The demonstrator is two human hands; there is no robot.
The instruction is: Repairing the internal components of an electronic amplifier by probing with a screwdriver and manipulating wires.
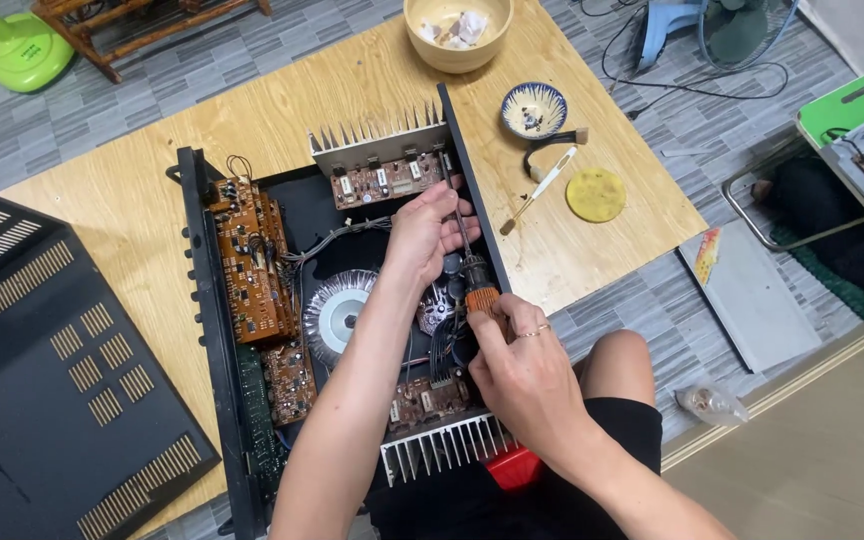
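**Screwdriver deep in an open amplifier**

My right hand (pixel 517 355) is closed round the orange handle of the screwdriver (pixel 472 275); my left hand (pixel 422 232) pinches its shaft higher up, centre frame. I think the tip sits by the upper heatsink (pixel 377 140), though fingers hide it. If the tip slips, it could gouge the board (pixel 387 180) or bridge parts. My forearm lies over the transformer (pixel 337 310) and wires; a snag could tug a lead loose.
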